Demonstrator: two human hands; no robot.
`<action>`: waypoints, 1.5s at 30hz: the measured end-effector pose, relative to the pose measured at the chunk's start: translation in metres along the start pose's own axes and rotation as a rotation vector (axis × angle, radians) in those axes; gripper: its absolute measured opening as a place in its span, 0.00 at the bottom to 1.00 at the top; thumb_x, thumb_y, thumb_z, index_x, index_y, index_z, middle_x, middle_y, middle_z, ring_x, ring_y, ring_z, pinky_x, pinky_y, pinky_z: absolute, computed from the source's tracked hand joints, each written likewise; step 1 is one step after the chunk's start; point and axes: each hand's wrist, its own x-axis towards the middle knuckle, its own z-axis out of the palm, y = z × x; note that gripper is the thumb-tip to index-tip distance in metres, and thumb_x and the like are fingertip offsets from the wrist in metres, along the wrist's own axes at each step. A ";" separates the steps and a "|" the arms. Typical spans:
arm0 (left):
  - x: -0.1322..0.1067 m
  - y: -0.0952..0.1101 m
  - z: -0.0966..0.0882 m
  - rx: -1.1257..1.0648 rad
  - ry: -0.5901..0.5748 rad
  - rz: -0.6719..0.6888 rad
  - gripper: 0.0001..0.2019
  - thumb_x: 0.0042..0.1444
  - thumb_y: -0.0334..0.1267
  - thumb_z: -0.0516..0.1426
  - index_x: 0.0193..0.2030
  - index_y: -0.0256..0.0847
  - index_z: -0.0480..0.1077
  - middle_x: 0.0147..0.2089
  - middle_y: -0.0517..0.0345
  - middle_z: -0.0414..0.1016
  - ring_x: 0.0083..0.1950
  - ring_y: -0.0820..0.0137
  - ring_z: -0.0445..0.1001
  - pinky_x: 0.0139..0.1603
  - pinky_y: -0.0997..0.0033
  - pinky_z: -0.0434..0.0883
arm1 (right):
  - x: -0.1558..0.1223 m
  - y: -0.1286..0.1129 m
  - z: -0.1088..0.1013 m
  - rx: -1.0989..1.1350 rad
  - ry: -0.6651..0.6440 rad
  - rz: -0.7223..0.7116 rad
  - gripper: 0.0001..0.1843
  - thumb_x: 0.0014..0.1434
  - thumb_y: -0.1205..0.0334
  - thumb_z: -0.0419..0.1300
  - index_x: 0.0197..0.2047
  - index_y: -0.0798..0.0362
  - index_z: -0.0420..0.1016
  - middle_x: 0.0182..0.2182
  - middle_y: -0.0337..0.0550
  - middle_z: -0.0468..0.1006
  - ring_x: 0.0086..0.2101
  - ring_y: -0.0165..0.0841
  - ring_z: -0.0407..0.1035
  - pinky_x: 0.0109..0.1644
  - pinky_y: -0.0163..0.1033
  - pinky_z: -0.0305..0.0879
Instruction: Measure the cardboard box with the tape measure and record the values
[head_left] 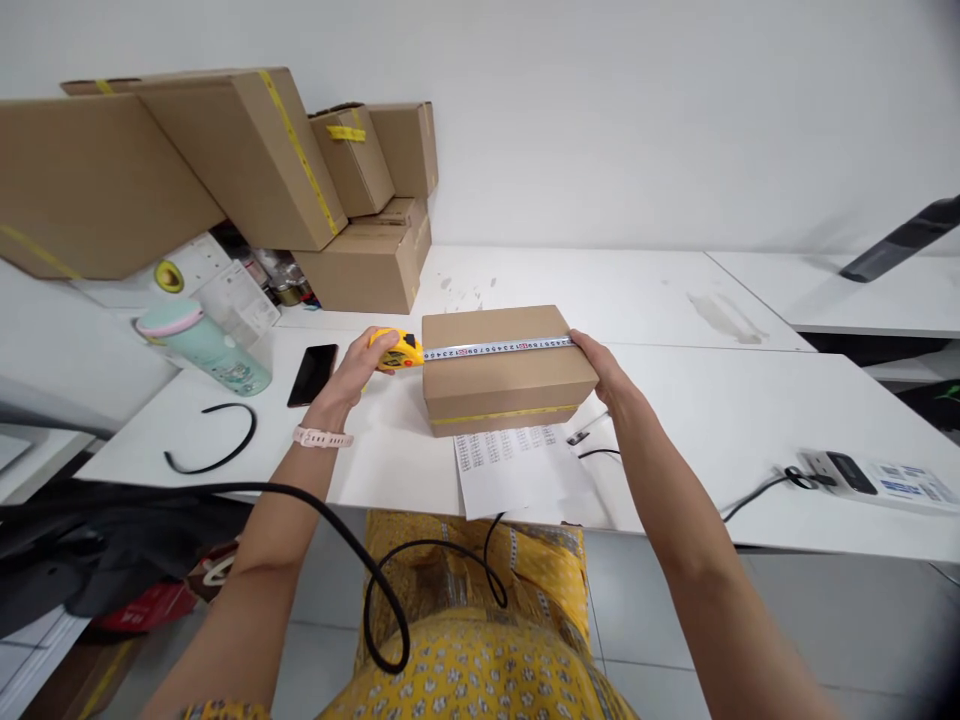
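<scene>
A small brown cardboard box [502, 385] with a yellow tape band sits on the white table [712, 420]. My left hand [358, 368] is closed round a yellow tape measure case [401, 349] at the box's left edge. The white tape blade [495, 348] runs across the box's top front edge. My right hand [600, 365] pinches the blade's end against the box's right edge. The box rests partly on a printed sheet of paper [517, 468].
Stacked cardboard boxes [247, 150] fill the back left. A mint bottle [206, 345], black phone [313, 374] and curved black band [214, 440] lie left. A device with labels [877, 478] and its cable lie right. A black cable [375, 590] hangs before me.
</scene>
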 end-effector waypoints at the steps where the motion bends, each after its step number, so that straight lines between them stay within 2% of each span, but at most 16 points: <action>1: 0.000 -0.001 0.000 -0.003 -0.002 0.004 0.23 0.51 0.57 0.61 0.43 0.39 0.73 0.42 0.53 0.77 0.45 0.62 0.75 0.35 0.70 0.69 | 0.000 0.000 0.000 -0.012 0.007 0.006 0.22 0.57 0.39 0.61 0.41 0.49 0.78 0.41 0.42 0.82 0.38 0.39 0.73 0.37 0.40 0.67; 5: 0.000 -0.003 0.001 -0.014 -0.012 0.027 0.23 0.52 0.57 0.61 0.43 0.38 0.73 0.43 0.53 0.77 0.45 0.62 0.75 0.36 0.70 0.70 | 0.001 0.003 -0.002 -0.017 0.047 0.014 0.23 0.56 0.38 0.63 0.40 0.50 0.78 0.40 0.43 0.81 0.36 0.36 0.72 0.34 0.39 0.66; 8: 0.000 -0.001 0.001 -0.013 -0.017 0.020 0.22 0.52 0.57 0.61 0.43 0.38 0.73 0.43 0.53 0.78 0.45 0.63 0.76 0.35 0.71 0.70 | 0.003 0.006 -0.003 -0.044 0.135 -0.029 0.24 0.51 0.37 0.68 0.30 0.51 0.74 0.31 0.42 0.78 0.31 0.33 0.68 0.31 0.38 0.63; 11: -0.006 0.010 0.000 0.006 -0.003 0.018 0.24 0.50 0.57 0.62 0.44 0.38 0.74 0.43 0.52 0.78 0.44 0.62 0.76 0.36 0.70 0.71 | 0.007 0.003 -0.006 -0.128 0.221 -0.145 0.27 0.48 0.39 0.71 0.21 0.50 0.66 0.22 0.37 0.69 0.25 0.29 0.61 0.30 0.38 0.60; 14: -0.029 0.026 -0.001 0.021 -0.030 0.048 0.28 0.48 0.55 0.65 0.52 0.39 0.74 0.46 0.51 0.79 0.44 0.62 0.77 0.41 0.66 0.73 | 0.012 -0.012 -0.014 -0.105 0.258 -0.323 0.26 0.50 0.38 0.70 0.22 0.50 0.67 0.23 0.37 0.69 0.27 0.29 0.62 0.34 0.39 0.64; 16: -0.057 0.035 0.005 0.016 -0.150 0.023 0.32 0.47 0.51 0.68 0.57 0.41 0.72 0.48 0.51 0.79 0.43 0.62 0.78 0.42 0.64 0.73 | 0.015 -0.028 -0.017 -0.039 0.280 -0.459 0.25 0.54 0.36 0.66 0.26 0.49 0.68 0.27 0.38 0.73 0.30 0.31 0.67 0.39 0.39 0.68; 18: -0.091 0.038 0.021 -0.046 -0.388 -0.083 0.33 0.46 0.47 0.69 0.59 0.44 0.72 0.49 0.50 0.78 0.41 0.63 0.77 0.39 0.64 0.73 | 0.018 -0.044 -0.014 -0.020 0.261 -0.569 0.24 0.58 0.36 0.62 0.29 0.49 0.69 0.30 0.39 0.75 0.34 0.31 0.69 0.43 0.40 0.69; 20: -0.125 0.035 0.049 -0.208 -0.700 -0.255 0.32 0.48 0.45 0.68 0.61 0.45 0.69 0.51 0.49 0.77 0.42 0.62 0.78 0.41 0.62 0.74 | 0.021 -0.058 -0.001 -0.086 0.168 -0.624 0.22 0.60 0.38 0.61 0.30 0.49 0.70 0.32 0.40 0.76 0.36 0.32 0.70 0.46 0.41 0.68; 22: -0.149 0.029 0.085 -0.407 -0.794 -0.347 0.27 0.50 0.45 0.68 0.56 0.43 0.70 0.50 0.50 0.76 0.44 0.63 0.78 0.44 0.62 0.74 | 0.025 -0.067 0.020 -0.234 0.024 -0.595 0.21 0.61 0.40 0.61 0.30 0.50 0.72 0.33 0.41 0.77 0.37 0.34 0.69 0.48 0.43 0.67; 23: -0.156 0.027 0.103 -0.481 -0.801 -0.364 0.26 0.49 0.46 0.69 0.53 0.42 0.70 0.48 0.51 0.75 0.43 0.64 0.78 0.44 0.62 0.74 | 0.029 -0.070 0.031 -0.321 -0.036 -0.561 0.20 0.61 0.42 0.60 0.30 0.50 0.72 0.33 0.42 0.77 0.38 0.35 0.69 0.49 0.45 0.66; 25: -0.159 0.026 0.134 -0.582 -0.724 -0.372 0.26 0.47 0.49 0.70 0.48 0.41 0.69 0.47 0.53 0.73 0.41 0.65 0.77 0.44 0.63 0.73 | 0.039 -0.072 0.053 -0.483 -0.102 -0.494 0.19 0.63 0.44 0.58 0.31 0.51 0.72 0.33 0.42 0.78 0.38 0.37 0.68 0.52 0.48 0.64; 28: -0.145 0.030 0.161 -0.669 -0.593 -0.342 0.28 0.45 0.54 0.70 0.45 0.40 0.69 0.45 0.53 0.72 0.40 0.66 0.76 0.44 0.61 0.74 | 0.062 -0.068 0.075 -0.641 -0.068 -0.451 0.20 0.66 0.47 0.52 0.31 0.51 0.71 0.32 0.43 0.78 0.39 0.38 0.69 0.58 0.54 0.58; 31: -0.131 0.033 0.166 -0.695 -0.553 -0.321 0.27 0.45 0.57 0.69 0.42 0.38 0.70 0.43 0.52 0.72 0.39 0.67 0.74 0.44 0.58 0.76 | 0.084 -0.058 0.083 -0.763 -0.017 -0.451 0.18 0.65 0.49 0.52 0.31 0.51 0.73 0.32 0.43 0.78 0.39 0.38 0.68 0.62 0.57 0.53; 35: -0.134 0.033 0.165 -0.694 -0.543 -0.341 0.26 0.47 0.57 0.68 0.42 0.39 0.70 0.42 0.52 0.72 0.39 0.67 0.74 0.44 0.58 0.77 | 0.099 -0.045 0.080 -0.761 -0.056 -0.463 0.16 0.60 0.47 0.57 0.32 0.50 0.76 0.32 0.43 0.79 0.35 0.37 0.68 0.53 0.49 0.63; 38: -0.144 0.033 0.167 -0.658 -0.524 -0.369 0.26 0.48 0.57 0.68 0.43 0.40 0.69 0.44 0.52 0.72 0.40 0.66 0.74 0.45 0.58 0.76 | 0.099 -0.041 0.076 -0.725 -0.089 -0.441 0.18 0.59 0.45 0.58 0.32 0.51 0.76 0.31 0.45 0.79 0.35 0.37 0.67 0.46 0.44 0.65; 45: -0.146 0.037 0.173 -0.664 -0.521 -0.389 0.26 0.47 0.58 0.67 0.43 0.40 0.68 0.42 0.54 0.71 0.37 0.67 0.75 0.38 0.64 0.76 | 0.088 -0.047 0.081 -0.672 -0.113 -0.415 0.19 0.58 0.42 0.61 0.33 0.51 0.76 0.31 0.44 0.78 0.38 0.40 0.69 0.47 0.45 0.65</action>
